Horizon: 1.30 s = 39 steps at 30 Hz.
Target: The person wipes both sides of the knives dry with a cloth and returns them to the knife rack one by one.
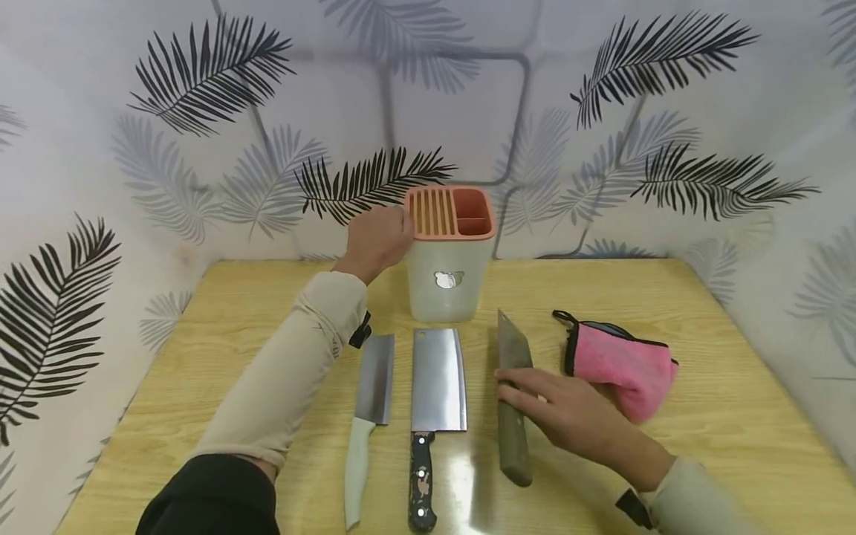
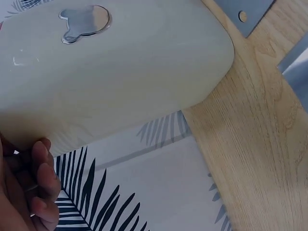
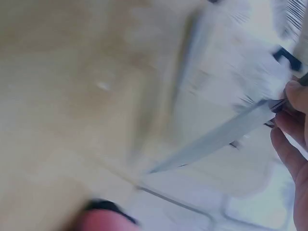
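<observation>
A white knife holder (image 1: 443, 286) with an orange slotted top (image 1: 474, 200) and a shiny bear-shaped badge stands at the back of the table. My left hand (image 1: 380, 236) grips its upper left edge; curled fingertips (image 2: 47, 175) show against the wall in the left wrist view. My right hand (image 1: 578, 417) holds a pointed knife (image 1: 513, 345) by its dark handle, close to the blade, tip toward the holder. The knife's blade (image 3: 221, 137) looks raised in the blurred right wrist view. Left of it lie a black-handled cleaver (image 1: 438, 383) and a white-handled knife (image 1: 376, 383).
A pink cloth (image 1: 622, 364) with black trim lies right of the held knife. The light wood table (image 1: 261, 312) meets leaf-patterned sheeting (image 1: 348, 96) at the back and sides.
</observation>
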### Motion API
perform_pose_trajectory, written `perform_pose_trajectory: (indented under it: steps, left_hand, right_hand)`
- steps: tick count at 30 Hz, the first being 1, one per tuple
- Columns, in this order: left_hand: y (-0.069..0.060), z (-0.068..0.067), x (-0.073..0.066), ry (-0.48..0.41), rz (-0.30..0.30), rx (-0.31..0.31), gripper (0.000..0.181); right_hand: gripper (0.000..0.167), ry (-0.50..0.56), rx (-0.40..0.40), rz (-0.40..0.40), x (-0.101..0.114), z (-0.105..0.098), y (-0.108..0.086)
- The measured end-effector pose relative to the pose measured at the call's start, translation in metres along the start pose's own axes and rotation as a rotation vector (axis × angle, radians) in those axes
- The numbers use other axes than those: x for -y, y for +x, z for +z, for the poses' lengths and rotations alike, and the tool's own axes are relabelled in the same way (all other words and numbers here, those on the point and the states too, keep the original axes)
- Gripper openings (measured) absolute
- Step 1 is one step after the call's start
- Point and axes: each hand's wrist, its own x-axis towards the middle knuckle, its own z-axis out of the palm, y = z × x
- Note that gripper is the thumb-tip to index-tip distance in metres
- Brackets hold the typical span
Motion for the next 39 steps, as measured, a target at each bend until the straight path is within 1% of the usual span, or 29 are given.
perform_pose_trajectory:
  steps: [1,3,4,5,7,8,10,11,12,13,15,17,20,22,25,28,32,35,39]
  left_hand:
    - [0.001,-0.002,-0.001,0.004,-0.004,0.02,0.047]
    - [0.002,-0.004,-0.004,0.008,-0.019,0.045,0.046]
    - [0.003,-0.004,-0.004,0.007,-0.027,0.048,0.046]
    - [0.003,-0.004,-0.005,0.0,-0.032,0.043,0.046]
    - [0.003,-0.004,-0.004,-0.009,-0.038,0.032,0.047]
    - [0.003,-0.004,-0.004,-0.014,-0.04,0.029,0.047]
    - [0.003,-0.003,-0.003,-0.022,-0.042,0.035,0.048]
    - [0.002,-0.003,-0.002,-0.03,-0.038,0.037,0.048]
    - [0.002,-0.002,-0.002,-0.038,-0.035,0.039,0.048]
    - [0.002,-0.002,0.0,-0.043,-0.034,0.039,0.048]
    - [0.002,-0.001,0.002,-0.04,-0.032,0.026,0.048]
    - [0.002,0.0,0.005,-0.023,-0.033,-0.002,0.048]
    - [0.003,0.0,0.008,0.044,-0.028,-0.017,0.05]
    - [0.003,0.0,0.008,0.083,-0.017,-0.01,0.051]
    - [0.002,-0.001,0.006,0.118,-0.003,0.026,0.053]
    - [0.0,-0.004,0.004,0.142,-0.004,0.076,0.055]
    - [-0.001,-0.006,0.002,0.162,0.012,0.131,0.055]
    - [0.0,-0.007,0.002,0.18,0.039,0.131,0.053]
    - [0.001,-0.007,0.003,0.205,0.055,0.107,0.052]
  right_hand:
    - [0.034,0.02,-0.035,0.025,-0.002,-0.008,0.005]
    - [0.032,0.071,-0.116,0.075,-0.007,-0.027,0.018]
    - [0.031,0.133,-0.168,0.095,-0.01,-0.038,0.026]
    - [0.031,0.186,-0.238,0.115,-0.013,-0.049,0.035]
    - [0.031,0.326,-0.379,0.156,-0.021,-0.072,0.053]
    - [0.033,0.376,-0.453,0.174,-0.025,-0.083,0.063]
    - [0.036,0.517,-0.587,0.206,-0.032,-0.103,0.083]
    - [0.037,0.561,-0.65,0.219,-0.036,-0.112,0.093]
    - [0.036,0.595,-0.696,0.235,-0.041,-0.119,0.103]
    - [0.034,0.604,-0.726,0.255,-0.046,-0.125,0.113]
    - [0.033,0.645,-0.761,0.298,-0.058,-0.131,0.131]
    - [0.033,0.63,-0.762,0.347,-0.071,-0.129,0.147]
    - [0.035,0.553,-0.688,0.418,-0.088,-0.119,0.166]
    - [0.037,0.499,-0.629,0.463,-0.097,-0.11,0.175]
    - [0.039,0.46,-0.547,0.528,-0.106,-0.097,0.184]
    - [0.04,0.487,-0.502,0.579,-0.112,-0.087,0.192]
    - [0.04,0.515,-0.471,0.608,-0.116,-0.076,0.2]
    - [0.039,0.516,-0.429,0.631,-0.12,-0.067,0.203]
    - [0.039,0.509,-0.338,0.695,-0.128,-0.05,0.203]
